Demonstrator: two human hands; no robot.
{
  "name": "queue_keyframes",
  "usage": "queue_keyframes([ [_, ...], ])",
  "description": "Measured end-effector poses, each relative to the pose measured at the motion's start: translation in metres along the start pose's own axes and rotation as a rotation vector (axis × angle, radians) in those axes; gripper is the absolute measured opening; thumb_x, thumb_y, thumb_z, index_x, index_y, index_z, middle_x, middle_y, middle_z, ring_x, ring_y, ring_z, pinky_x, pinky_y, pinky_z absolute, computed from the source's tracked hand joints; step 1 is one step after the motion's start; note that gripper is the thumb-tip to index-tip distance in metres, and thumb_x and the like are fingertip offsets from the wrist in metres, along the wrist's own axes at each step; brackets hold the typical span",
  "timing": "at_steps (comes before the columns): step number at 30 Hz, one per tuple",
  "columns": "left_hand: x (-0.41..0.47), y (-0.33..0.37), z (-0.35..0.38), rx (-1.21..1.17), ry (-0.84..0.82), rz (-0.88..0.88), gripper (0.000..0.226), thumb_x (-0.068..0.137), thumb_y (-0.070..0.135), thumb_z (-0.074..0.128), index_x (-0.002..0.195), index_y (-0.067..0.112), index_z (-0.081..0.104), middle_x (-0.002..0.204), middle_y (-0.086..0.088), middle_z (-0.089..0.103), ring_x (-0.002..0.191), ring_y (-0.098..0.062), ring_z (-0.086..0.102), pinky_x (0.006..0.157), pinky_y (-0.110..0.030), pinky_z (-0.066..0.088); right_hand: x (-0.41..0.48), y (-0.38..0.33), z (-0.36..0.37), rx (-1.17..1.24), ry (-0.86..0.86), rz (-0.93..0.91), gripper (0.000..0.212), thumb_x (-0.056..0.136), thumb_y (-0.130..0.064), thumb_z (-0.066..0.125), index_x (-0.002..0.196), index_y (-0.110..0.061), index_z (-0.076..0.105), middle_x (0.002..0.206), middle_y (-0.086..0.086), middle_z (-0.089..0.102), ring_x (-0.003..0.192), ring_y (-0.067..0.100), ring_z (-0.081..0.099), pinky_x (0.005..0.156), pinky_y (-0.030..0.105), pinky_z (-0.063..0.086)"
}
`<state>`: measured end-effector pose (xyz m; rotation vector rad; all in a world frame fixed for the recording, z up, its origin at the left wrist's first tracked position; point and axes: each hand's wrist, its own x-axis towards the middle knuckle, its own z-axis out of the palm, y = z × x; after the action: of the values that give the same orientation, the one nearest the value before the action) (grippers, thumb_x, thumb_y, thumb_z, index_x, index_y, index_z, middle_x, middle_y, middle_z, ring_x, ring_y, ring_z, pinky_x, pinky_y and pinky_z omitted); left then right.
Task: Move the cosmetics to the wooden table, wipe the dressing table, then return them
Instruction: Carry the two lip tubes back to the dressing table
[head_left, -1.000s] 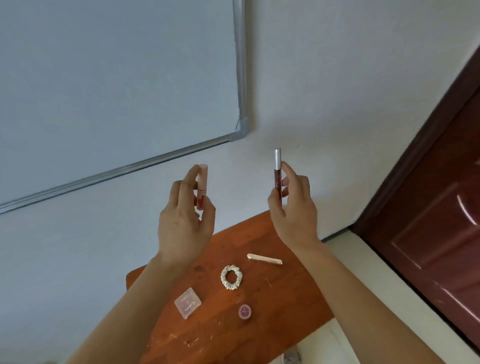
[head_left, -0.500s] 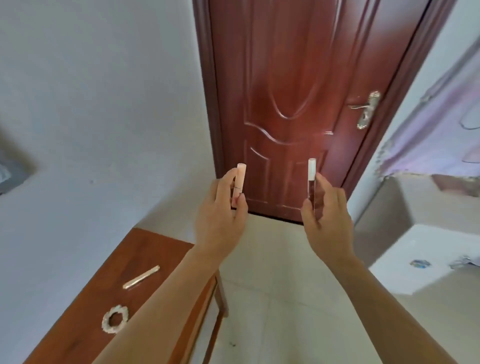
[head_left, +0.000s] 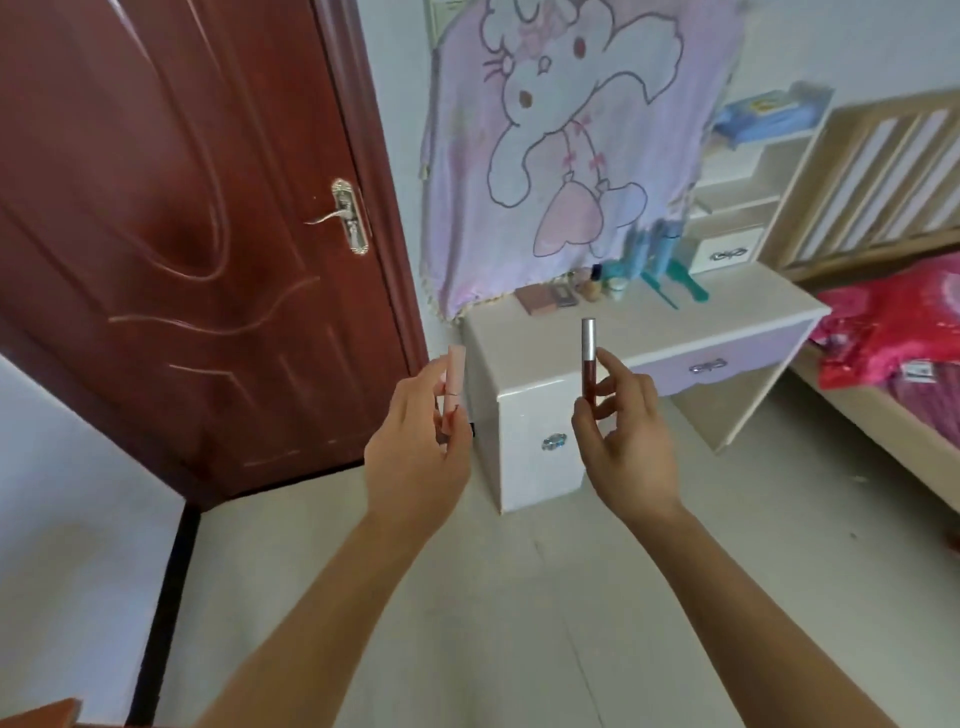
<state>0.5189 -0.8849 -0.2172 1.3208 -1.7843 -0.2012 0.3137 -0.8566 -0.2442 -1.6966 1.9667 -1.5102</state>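
Observation:
My left hand (head_left: 415, 452) pinches a pale pink lipstick tube (head_left: 453, 384) held upright. In my right hand (head_left: 623, 441) a dark red lip gloss with a silver cap (head_left: 588, 358) also stands upright between thumb and fingers. Both hands are raised in front of the white dressing table (head_left: 649, 332), a short way before its near left corner. Along the table's back edge stand several cosmetics (head_left: 597, 283): a pink palette (head_left: 537, 299), small bottles and teal combs (head_left: 675, 283). Only a corner of the wooden table (head_left: 41, 714) shows at the bottom left.
A dark red door (head_left: 182, 234) is shut on the left. A lilac cartoon blanket (head_left: 561, 145) hangs behind the dressing table. White shelves (head_left: 737, 208) stand at its right, and a bed with red bedding (head_left: 893, 332) lies at the far right. Pale floor tiles (head_left: 493, 597) stretch below.
The view has swung right from the wooden table past the door to the dressing table. Both hands keep hold of their tubes at the same height.

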Motion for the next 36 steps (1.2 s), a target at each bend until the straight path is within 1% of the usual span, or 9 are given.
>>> queue_keyframes([
  [2, 0.009, 0.020, 0.033, -0.022, -0.036, 0.032, 0.054, 0.090, 0.020, 0.062, 0.136, 0.040, 0.042, 0.111, 0.016, 0.055, 0.079, -0.008, 0.062, 0.067, -0.036, 0.055, 0.020, 0.029, -0.021, -0.021, 0.017, 0.011, 0.051, 0.094, -0.022, 0.060, 0.141, -0.034, 0.041, 0.107, -0.012, 0.049, 0.088, -0.006, 0.056, 0.061, 0.007, 0.040],
  [5, 0.029, 0.032, 0.073, -0.029, -0.093, 0.059, 0.059, 0.091, 0.022, 0.061, 0.139, 0.043, 0.036, 0.111, 0.019, 0.053, 0.079, -0.006, 0.060, 0.067, -0.034, 0.054, 0.054, 0.065, -0.033, -0.033, 0.048, 0.042, 0.051, 0.094, -0.021, 0.062, 0.140, -0.031, 0.044, 0.106, -0.011, 0.050, 0.086, -0.005, 0.056, 0.061, 0.018, 0.047],
  [8, 0.055, 0.031, 0.110, -0.044, -0.136, 0.037, 0.051, 0.091, 0.023, 0.060, 0.136, 0.040, 0.043, 0.108, 0.019, 0.052, 0.078, -0.005, 0.059, 0.066, -0.039, 0.055, 0.089, 0.094, -0.026, -0.029, 0.057, 0.064, 0.050, 0.094, -0.020, 0.062, 0.140, -0.028, 0.045, 0.105, -0.012, 0.050, 0.085, -0.006, 0.056, 0.063, 0.027, 0.050],
  [16, 0.174, 0.029, 0.239, -0.181, -0.200, 0.048, 0.049, 0.091, 0.022, 0.062, 0.135, 0.035, 0.043, 0.110, 0.023, 0.053, 0.085, 0.005, 0.058, 0.065, -0.037, 0.056, 0.203, 0.174, -0.004, -0.132, 0.013, 0.092, 0.051, 0.095, -0.024, 0.059, 0.142, -0.035, 0.041, 0.104, -0.016, 0.046, 0.090, -0.014, 0.053, 0.062, 0.020, 0.047],
  [21, 0.258, 0.043, 0.322, -0.294, -0.296, 0.121, 0.040, 0.093, 0.018, 0.058, 0.132, 0.025, 0.049, 0.114, 0.014, 0.058, 0.086, -0.004, 0.060, 0.068, -0.037, 0.055, 0.292, 0.219, -0.017, -0.207, 0.093, 0.152, 0.053, 0.094, -0.027, 0.060, 0.141, -0.036, 0.038, 0.106, -0.018, 0.048, 0.089, -0.011, 0.056, 0.060, 0.024, 0.051],
  [24, 0.293, 0.053, 0.366, -0.325, -0.282, 0.237, 0.020, 0.093, 0.009, 0.058, 0.112, 0.016, 0.060, 0.104, 0.007, 0.059, 0.086, -0.012, 0.059, 0.065, -0.028, 0.054, 0.330, 0.249, -0.029, -0.197, 0.156, 0.214, 0.044, 0.093, -0.026, 0.060, 0.133, -0.037, 0.045, 0.108, -0.016, 0.051, 0.089, -0.004, 0.058, 0.065, 0.033, 0.055],
  [26, 0.311, 0.058, 0.398, -0.325, -0.299, 0.295, 0.013, 0.093, 0.006, 0.059, 0.102, 0.013, 0.065, 0.106, 0.003, 0.059, 0.084, -0.011, 0.057, 0.062, -0.027, 0.053, 0.351, 0.271, -0.035, -0.222, 0.184, 0.225, 0.034, 0.093, -0.024, 0.060, 0.126, -0.033, 0.052, 0.109, -0.015, 0.052, 0.087, -0.001, 0.059, 0.066, 0.038, 0.057],
  [29, 0.334, 0.066, 0.450, -0.332, -0.323, 0.299, 0.014, 0.093, 0.005, 0.059, 0.102, 0.013, 0.067, 0.109, 0.000, 0.058, 0.082, -0.007, 0.054, 0.064, -0.033, 0.055, 0.383, 0.312, -0.039, -0.248, 0.198, 0.216, 0.026, 0.094, -0.023, 0.059, 0.120, -0.029, 0.057, 0.111, -0.013, 0.055, 0.084, 0.001, 0.061, 0.064, 0.037, 0.057],
  [36, 0.369, 0.078, 0.571, -0.226, -0.365, 0.208, 0.016, 0.094, 0.009, 0.059, 0.107, 0.015, 0.067, 0.113, 0.001, 0.057, 0.089, -0.011, 0.058, 0.067, -0.032, 0.058, 0.469, 0.439, -0.024, -0.237, 0.097, 0.159, 0.014, 0.093, -0.016, 0.064, 0.106, -0.022, 0.067, 0.108, -0.006, 0.057, 0.076, 0.002, 0.058, 0.059, 0.030, 0.058],
])
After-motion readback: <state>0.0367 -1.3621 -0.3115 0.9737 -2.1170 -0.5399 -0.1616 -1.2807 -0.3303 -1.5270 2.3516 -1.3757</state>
